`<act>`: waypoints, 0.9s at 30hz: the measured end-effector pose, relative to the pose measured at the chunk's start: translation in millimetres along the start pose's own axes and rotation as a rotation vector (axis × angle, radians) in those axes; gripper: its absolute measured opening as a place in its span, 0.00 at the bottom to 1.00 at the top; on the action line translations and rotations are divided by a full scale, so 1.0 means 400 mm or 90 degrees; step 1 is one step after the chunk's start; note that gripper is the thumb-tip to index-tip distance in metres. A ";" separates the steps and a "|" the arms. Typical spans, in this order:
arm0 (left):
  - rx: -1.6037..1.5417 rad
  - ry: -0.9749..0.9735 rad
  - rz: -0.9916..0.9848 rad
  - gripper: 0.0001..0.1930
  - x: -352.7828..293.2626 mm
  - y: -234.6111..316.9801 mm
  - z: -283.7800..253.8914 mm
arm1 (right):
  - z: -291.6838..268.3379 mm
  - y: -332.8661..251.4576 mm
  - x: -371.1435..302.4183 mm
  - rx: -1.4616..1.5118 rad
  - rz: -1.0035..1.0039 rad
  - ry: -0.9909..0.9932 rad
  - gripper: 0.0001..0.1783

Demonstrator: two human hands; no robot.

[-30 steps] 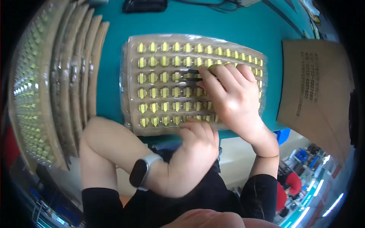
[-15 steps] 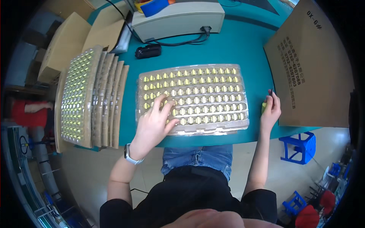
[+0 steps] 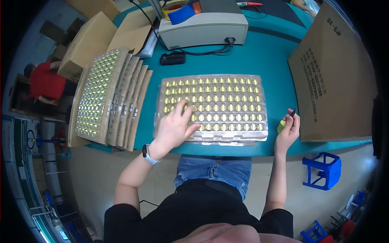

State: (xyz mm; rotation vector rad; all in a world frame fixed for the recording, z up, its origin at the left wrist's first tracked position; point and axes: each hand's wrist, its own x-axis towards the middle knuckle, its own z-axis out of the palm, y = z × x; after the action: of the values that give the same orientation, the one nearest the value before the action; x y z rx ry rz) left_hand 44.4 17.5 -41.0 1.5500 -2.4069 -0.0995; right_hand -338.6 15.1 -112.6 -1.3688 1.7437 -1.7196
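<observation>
In front of me on the table lies a clear plastic blister tray (image 3: 227,136), filled with rows of small yellow-topped electronic components (image 3: 219,108). My left hand (image 3: 175,126) rests palm down over the tray's left part, fingers spread, fingertips touching or just over the components there. It grips nothing and hides a few of them. At the tray's right, my right hand (image 3: 288,133) is closed, held above the table edge. A small yellow-green piece (image 3: 281,126) shows at its left side, and a thin dark pen-like tool (image 3: 294,112) pokes out between its fingers.
Filled trays layered with cardboard sheets (image 3: 131,107) lean at the left, before open cartons (image 3: 87,46). A large carton (image 3: 330,81) stands close to my right hand. Behind the tray are a black object (image 3: 172,58) and a grey machine (image 3: 202,32) with a cable.
The whole view has shifted, so the tray and table things appear further right and slightly lower. My left hand stays over the tray's left part. More of the dark tool shows in my right hand.
</observation>
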 end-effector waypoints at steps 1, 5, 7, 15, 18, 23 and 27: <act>0.003 0.005 -0.006 0.28 -0.002 -0.001 -0.002 | 0.004 -0.002 -0.001 0.037 0.019 0.013 0.15; -0.018 0.008 -0.025 0.27 -0.007 -0.007 0.003 | 0.025 0.014 -0.012 0.035 0.022 -0.003 0.15; -0.024 0.041 -0.004 0.27 -0.019 -0.018 0.017 | 0.038 0.010 -0.010 0.077 0.040 0.023 0.15; -0.047 0.084 0.026 0.27 -0.020 -0.014 0.038 | 0.028 0.002 0.007 -0.024 -0.005 0.007 0.15; -0.059 0.063 0.029 0.26 -0.002 -0.007 0.027 | 0.068 0.033 0.008 -0.037 0.002 0.030 0.16; -0.072 -0.032 0.017 0.25 0.051 0.018 0.007 | 0.065 0.018 0.010 0.006 0.033 0.058 0.18; 0.017 -0.131 0.086 0.25 0.094 0.036 -0.034 | 0.060 0.003 0.025 0.002 -0.016 0.070 0.18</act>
State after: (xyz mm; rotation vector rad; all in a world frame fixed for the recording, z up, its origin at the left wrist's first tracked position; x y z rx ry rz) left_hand 20.7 -8.8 -17.7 1.4477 -2.6747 -0.2094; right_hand -325.1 -7.1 -115.0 -1.3229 1.7871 -1.8416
